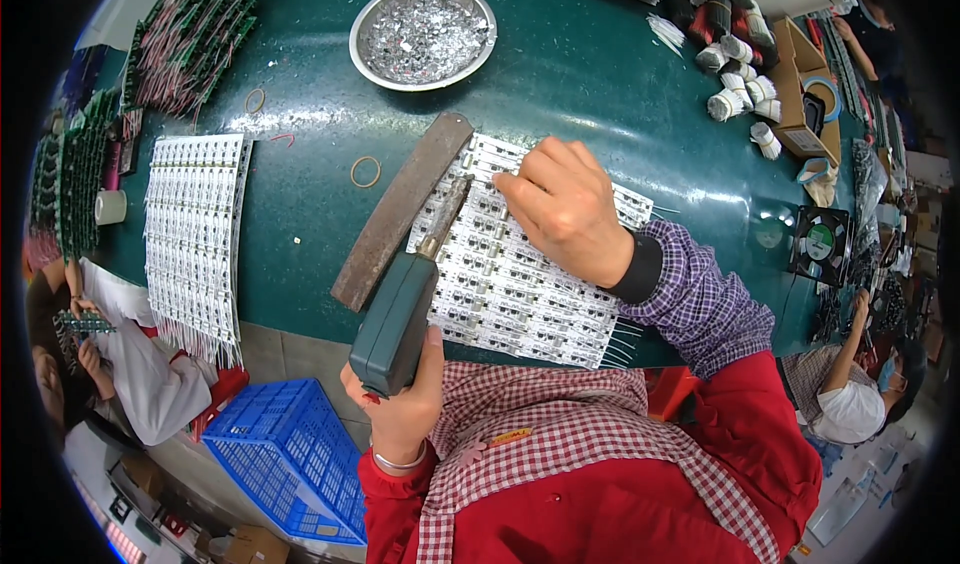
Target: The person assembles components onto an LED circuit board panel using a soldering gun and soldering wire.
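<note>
My left hand [412, 399] is wrapped round the handle of a dark green soldering gun [392, 326]. Its metal tip points up and away, over the upper left part of a white circuit board panel [480, 309]. The panel carries rows of small dark components, and thin white wires stick out along its right edge. Above the panel, my right hand [562, 209] is closed with thumb and forefinger pinched close to the iron's tip; whatever they hold is too small to make out. A brown, worn flat bar [400, 214] lies slanted along the panel's left edge.
A metal bowl [365, 59] of silvery scraps stands at the far side. Stacked white panels [195, 224] lie left, rubber bands between. Wire bundles [735, 94], a cardboard box [800, 89] and a small fan [820, 244] are right. A blue crate [265, 404] stands below; co-workers sit both sides.
</note>
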Tool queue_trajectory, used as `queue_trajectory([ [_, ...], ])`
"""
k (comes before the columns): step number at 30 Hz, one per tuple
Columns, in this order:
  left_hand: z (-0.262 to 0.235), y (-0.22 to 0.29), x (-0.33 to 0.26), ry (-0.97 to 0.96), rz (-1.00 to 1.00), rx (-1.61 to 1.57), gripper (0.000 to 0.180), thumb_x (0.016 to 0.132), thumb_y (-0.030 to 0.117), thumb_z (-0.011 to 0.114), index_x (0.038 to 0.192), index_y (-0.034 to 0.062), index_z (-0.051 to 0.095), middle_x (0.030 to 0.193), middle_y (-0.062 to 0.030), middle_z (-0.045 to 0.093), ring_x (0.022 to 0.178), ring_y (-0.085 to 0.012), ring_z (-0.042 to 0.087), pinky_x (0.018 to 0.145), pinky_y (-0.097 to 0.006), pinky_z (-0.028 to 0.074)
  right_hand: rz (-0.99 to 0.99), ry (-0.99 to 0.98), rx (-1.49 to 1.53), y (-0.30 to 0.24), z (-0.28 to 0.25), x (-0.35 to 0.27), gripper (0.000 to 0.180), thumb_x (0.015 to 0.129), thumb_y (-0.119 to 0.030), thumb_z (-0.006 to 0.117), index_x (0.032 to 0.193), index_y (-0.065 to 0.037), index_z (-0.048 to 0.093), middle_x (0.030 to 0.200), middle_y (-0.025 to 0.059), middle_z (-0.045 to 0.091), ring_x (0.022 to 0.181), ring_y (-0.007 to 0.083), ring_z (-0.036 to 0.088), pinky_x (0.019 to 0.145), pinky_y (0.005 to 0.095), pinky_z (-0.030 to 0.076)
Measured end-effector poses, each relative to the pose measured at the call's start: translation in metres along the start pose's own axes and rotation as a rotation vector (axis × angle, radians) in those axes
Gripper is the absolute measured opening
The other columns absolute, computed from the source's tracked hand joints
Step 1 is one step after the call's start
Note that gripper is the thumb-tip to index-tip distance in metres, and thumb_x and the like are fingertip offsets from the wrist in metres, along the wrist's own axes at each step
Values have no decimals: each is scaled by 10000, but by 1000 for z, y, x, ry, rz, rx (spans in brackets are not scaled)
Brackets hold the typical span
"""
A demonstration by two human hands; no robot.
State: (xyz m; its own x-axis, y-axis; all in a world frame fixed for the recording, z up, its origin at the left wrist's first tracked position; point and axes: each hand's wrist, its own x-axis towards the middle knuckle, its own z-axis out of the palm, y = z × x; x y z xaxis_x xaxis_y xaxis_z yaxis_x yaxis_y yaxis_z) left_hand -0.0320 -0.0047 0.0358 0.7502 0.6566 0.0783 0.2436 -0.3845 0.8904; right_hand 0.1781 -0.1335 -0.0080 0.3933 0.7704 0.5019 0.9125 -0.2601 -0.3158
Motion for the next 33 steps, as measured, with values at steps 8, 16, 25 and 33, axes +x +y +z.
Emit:
queue_trajectory([
  [8,-4,3,4,-60,44,50,197,783,-2,769,953,-52,683,868,-121,700,699,-187,676,624,-283,509,1,6,-2,-1,1,2,114,681,-25,627,792,-28,601,756,58,487,762,223,508,663,352,392],
  [16,-5,4,-2,-10,-26,33,203,788,21,772,963,-53,700,841,-120,720,674,-174,688,601,-275,513,-6,3,-4,-2,1,2,109,682,-26,623,788,-31,599,763,56,492,768,219,509,670,346,394],
  [25,-5,6,-7,19,-159,-52,206,770,28,788,944,-55,713,829,-119,731,651,-183,697,581,-281,513,7,-65,-44,-4,-11,3,156,696,-21,659,850,-23,637,777,57,523,779,222,533,679,346,406],
  [33,-8,4,-8,65,-109,-41,202,771,26,790,940,-52,712,803,-120,730,632,-176,687,581,-279,510,7,-88,-18,-22,-39,13,289,680,13,689,967,-18,674,782,59,554,768,231,562,673,356,419],
])
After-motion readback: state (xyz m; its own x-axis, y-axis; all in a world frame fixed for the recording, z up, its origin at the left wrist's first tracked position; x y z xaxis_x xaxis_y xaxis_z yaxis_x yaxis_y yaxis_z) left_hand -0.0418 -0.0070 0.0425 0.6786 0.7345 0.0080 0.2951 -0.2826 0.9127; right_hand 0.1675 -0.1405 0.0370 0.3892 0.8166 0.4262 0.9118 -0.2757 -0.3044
